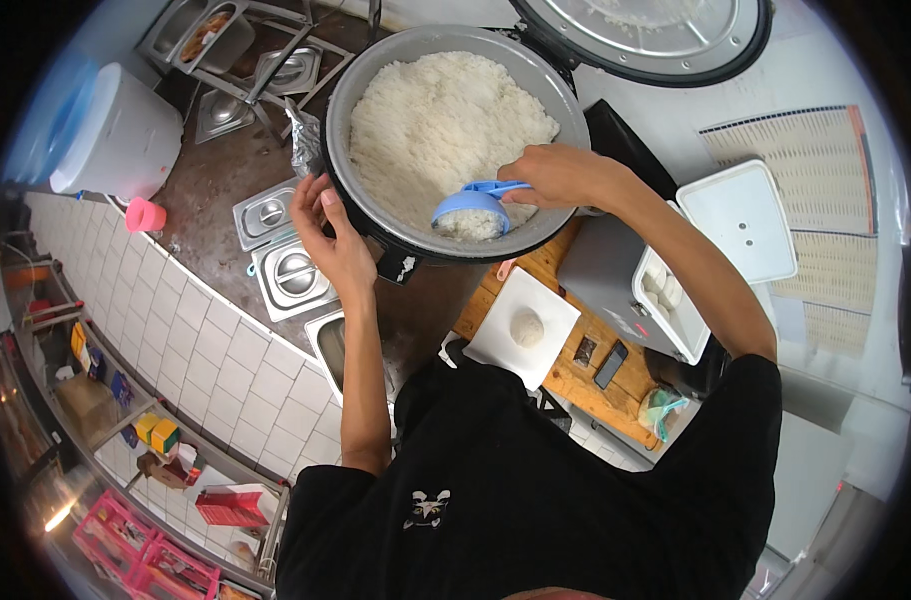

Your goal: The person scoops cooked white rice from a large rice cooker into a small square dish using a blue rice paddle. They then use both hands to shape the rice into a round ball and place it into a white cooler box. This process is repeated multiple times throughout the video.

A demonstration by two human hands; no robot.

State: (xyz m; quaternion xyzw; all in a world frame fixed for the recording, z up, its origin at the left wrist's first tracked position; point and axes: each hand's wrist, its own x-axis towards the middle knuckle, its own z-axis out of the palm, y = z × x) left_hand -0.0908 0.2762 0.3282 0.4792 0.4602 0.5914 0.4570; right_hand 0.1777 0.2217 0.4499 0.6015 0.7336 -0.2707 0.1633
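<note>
A large round rice cooker (335, 142) stands in front of me, filled with cooked white rice (448, 120). My right hand (556, 176) grips the handle of a blue plastic rice scoop (466, 199), whose cup holds rice and is low inside the pot near its front wall. My left hand (331, 240) is beside the cooker's left outer side, fingers apart and holding nothing; whether it touches the rim I cannot tell. On a wooden counter to the right, a mound of rice (528, 328) sits on white paper (500, 352).
The cooker's lid (650, 30) is raised behind it. Lidded steel pans (294, 274) line the left counter, with crumpled foil (303, 139) and a pink cup (145, 215). Right of the paper are a phone (610, 365) and a grey container (605, 270) with its white lid (737, 221) raised.
</note>
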